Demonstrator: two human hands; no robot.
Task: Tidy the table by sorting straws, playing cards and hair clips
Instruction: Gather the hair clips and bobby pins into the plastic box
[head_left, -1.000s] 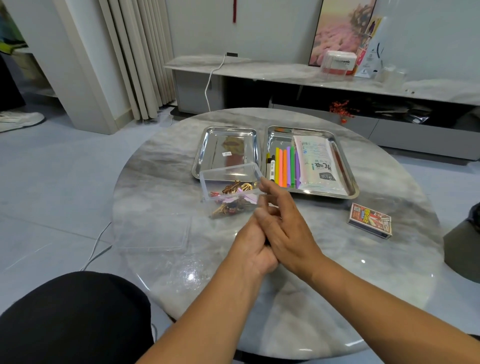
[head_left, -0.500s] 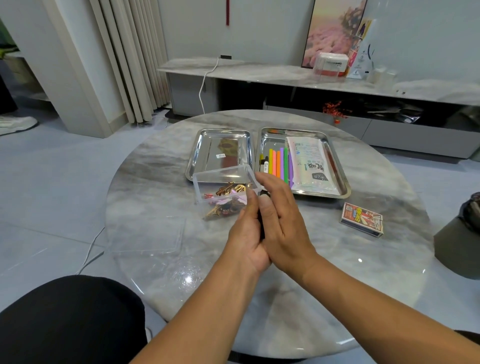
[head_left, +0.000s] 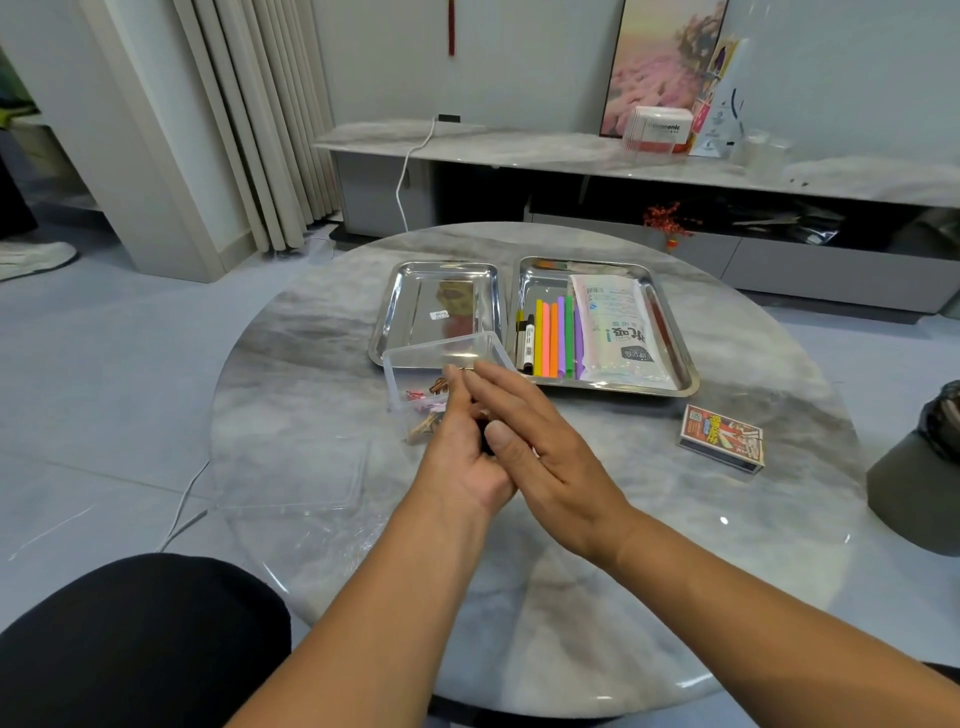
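Honestly, the left hand (head_left: 462, 457) is gripping something small and dark, right hand (head_left: 540, 447) lying flat over it, so it's risking knocking the clear box (head_left: 415, 364) of hair clips (head_left: 434, 389).

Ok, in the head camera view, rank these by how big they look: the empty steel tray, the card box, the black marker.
1. empty steel tray
2. card box, though nearer the camera
3. black marker

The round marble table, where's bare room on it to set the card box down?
Bare marble lies near you, in front of both forearms, and right of the red card box. The left steel tray is nearly bare. Crowded: the right steel tray with straws, and the clear clip box beside the hands.
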